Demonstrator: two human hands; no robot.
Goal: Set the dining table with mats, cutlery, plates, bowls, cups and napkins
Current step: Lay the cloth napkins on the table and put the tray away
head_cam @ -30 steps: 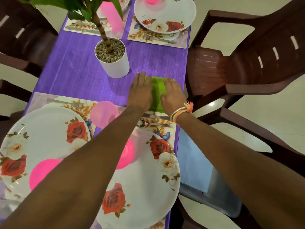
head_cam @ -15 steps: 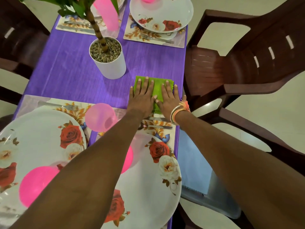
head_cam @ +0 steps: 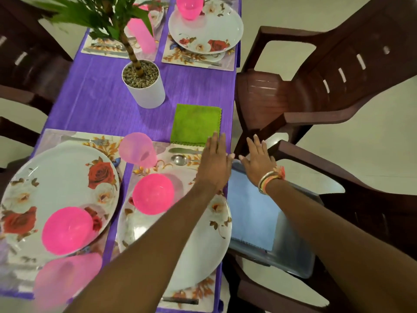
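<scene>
Left hand (head_cam: 214,164) and right hand (head_cam: 259,161) have slid back off the green napkin (head_cam: 195,124), fingers straight, holding nothing, leaving it pressed flat.

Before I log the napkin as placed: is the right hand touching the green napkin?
Apart. Head view: the right hand hangs past the edge of the purple tablecloth, with a clear gap between it and the green napkin.
</scene>
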